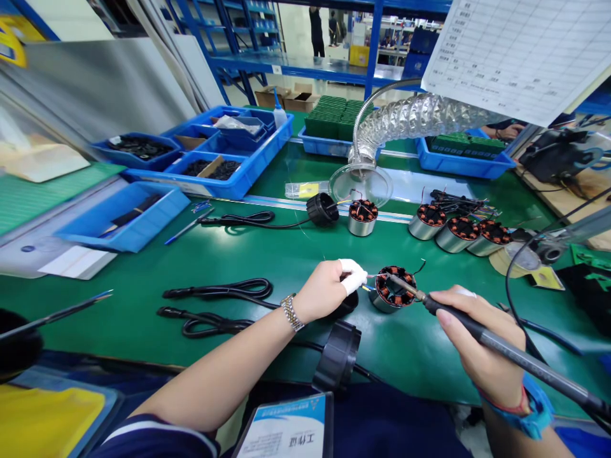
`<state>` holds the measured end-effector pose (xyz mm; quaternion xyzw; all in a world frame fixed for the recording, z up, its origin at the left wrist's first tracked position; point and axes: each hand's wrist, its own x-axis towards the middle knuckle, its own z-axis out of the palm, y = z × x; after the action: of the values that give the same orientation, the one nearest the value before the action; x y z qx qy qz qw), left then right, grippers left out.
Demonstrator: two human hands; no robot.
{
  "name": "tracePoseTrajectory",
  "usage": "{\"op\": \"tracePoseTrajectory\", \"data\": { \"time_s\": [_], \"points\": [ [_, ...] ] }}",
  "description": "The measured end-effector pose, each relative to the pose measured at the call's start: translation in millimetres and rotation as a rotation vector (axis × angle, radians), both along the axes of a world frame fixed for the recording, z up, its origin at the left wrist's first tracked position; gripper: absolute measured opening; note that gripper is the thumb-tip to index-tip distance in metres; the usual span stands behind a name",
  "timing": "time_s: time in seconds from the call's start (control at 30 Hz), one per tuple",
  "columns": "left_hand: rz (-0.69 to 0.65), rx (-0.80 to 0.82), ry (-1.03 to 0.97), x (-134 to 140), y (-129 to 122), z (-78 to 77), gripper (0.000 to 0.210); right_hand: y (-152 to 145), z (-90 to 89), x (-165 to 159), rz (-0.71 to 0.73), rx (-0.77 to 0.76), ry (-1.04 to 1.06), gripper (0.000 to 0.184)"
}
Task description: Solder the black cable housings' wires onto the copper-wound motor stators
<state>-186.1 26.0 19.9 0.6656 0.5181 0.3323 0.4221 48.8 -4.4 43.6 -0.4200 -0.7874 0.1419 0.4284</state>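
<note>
My right hand [477,334] grips a soldering iron [529,364], its tip at the copper windings of a motor stator [390,306] that stands on the green mat. Left of that stator, my left hand [331,287], with white covers on its fingertips, pinches a thin wire [375,275]. A blue-and-yellow wire end shows just below those fingers. Partly hidden beneath my left hand is a black cap [347,305]. Closer to me, another round black cap [338,355] lies with its cable. Two bundled black cables [217,289] stretch out to the left.
Behind stand another stator [363,219] and a black cap [322,210] with its cable. Several stators [462,234] cluster at right. A clear fume hood [361,184] hangs on a foil duct [420,121]. Blue bins [258,172] line the back left; a paper sheet [520,57] hangs upper right.
</note>
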Motion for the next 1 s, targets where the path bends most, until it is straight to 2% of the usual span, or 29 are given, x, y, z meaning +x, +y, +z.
{"op": "tracePoseTrajectory", "data": {
  "time_s": [0.53,1.0],
  "points": [
    [-0.017,0.029,0.050,1.9,3.1,-0.5,0.022,2.6,0.7,-4.4,-0.008,-0.022,-0.016,0.018],
    [-0.025,0.033,0.053,2.1,4.2,-1.5,0.023,4.9,2.0,-9.1,0.069,-0.048,-0.019,0.021]
  ]
}}
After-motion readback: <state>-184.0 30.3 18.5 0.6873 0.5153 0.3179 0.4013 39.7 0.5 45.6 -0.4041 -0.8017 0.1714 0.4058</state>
